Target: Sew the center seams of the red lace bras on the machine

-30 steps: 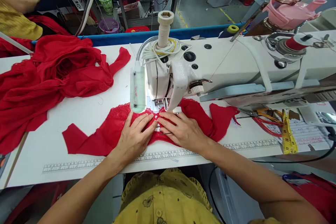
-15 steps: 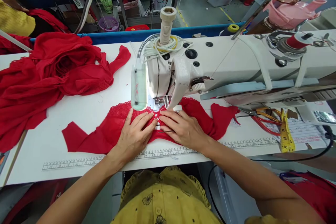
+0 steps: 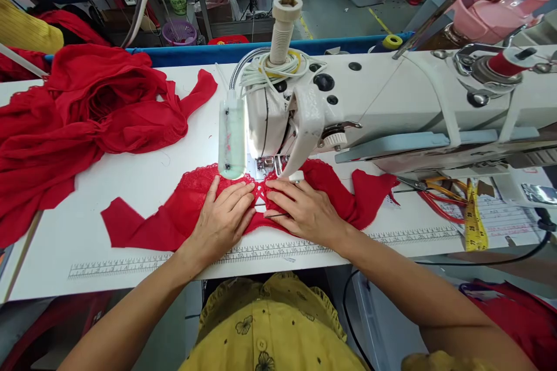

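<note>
A red lace bra (image 3: 163, 217) lies spread under the presser foot (image 3: 264, 163) of a white sewing machine (image 3: 304, 110). My left hand (image 3: 226, 211) rests flat on the left cup, fingers stretched towards the crisscross lacing (image 3: 260, 191) at its centre. On the right cup, my right hand (image 3: 307, 208) presses the fabric beside that lacing. A thin dark pointed tool (image 3: 275, 215) sticks out from under its fingers; the rest of the tool is hidden by the hand. Both sets of fingertips are just in front of the presser foot.
A heap of red garments (image 3: 100, 110) lies at left. Scissors (image 3: 435, 188), a yellow tape measure (image 3: 475, 223) and a written sheet (image 3: 505, 220) lie at right. A printed ruler (image 3: 261, 255) runs along the table's front edge. A lamp (image 3: 232, 139) hangs beside the needle area.
The view has shifted slightly. The fingers have drawn a little apart around the lacing, so more of its crisscross shows. Both hands stay on the bra.
</note>
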A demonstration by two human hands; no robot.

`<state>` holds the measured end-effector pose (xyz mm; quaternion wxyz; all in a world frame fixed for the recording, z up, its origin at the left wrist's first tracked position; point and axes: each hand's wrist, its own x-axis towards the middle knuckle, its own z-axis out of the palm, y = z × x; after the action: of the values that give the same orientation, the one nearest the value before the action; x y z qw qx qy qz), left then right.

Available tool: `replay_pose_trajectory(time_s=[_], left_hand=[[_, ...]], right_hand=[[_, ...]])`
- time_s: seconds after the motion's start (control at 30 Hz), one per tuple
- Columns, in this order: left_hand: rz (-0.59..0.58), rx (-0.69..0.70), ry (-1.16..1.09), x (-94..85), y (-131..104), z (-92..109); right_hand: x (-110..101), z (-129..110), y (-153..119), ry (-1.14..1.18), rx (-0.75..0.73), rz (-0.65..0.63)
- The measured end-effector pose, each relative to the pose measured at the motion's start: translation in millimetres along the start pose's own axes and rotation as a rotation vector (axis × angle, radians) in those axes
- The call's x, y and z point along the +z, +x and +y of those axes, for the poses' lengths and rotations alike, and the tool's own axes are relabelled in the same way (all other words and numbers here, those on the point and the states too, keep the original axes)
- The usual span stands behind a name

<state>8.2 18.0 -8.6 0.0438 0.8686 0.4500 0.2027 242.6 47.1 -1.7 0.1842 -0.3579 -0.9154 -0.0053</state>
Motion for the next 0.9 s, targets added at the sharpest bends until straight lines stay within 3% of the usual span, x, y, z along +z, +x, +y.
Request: replay_pose_trajectory(time_s=[0.33,0.6,0.9], left_hand=[[-0.025,-0.022,-0.061,-1.1,-1.0,-0.6],[0.154,-0.005,-0.046,-7.6,-2.9,-0.4],[0.156,0.028,-0.047,-7.0,-3.9,0.9]], right_hand=[[0.0,-0.1,-0.3,-0.008,-0.01,-0.025],[1.1,-1.1,-2.5,-0.06,-0.05,-0.061],[0.8,-1.5,-0.9,-0.089,-0.064,-0.084]])
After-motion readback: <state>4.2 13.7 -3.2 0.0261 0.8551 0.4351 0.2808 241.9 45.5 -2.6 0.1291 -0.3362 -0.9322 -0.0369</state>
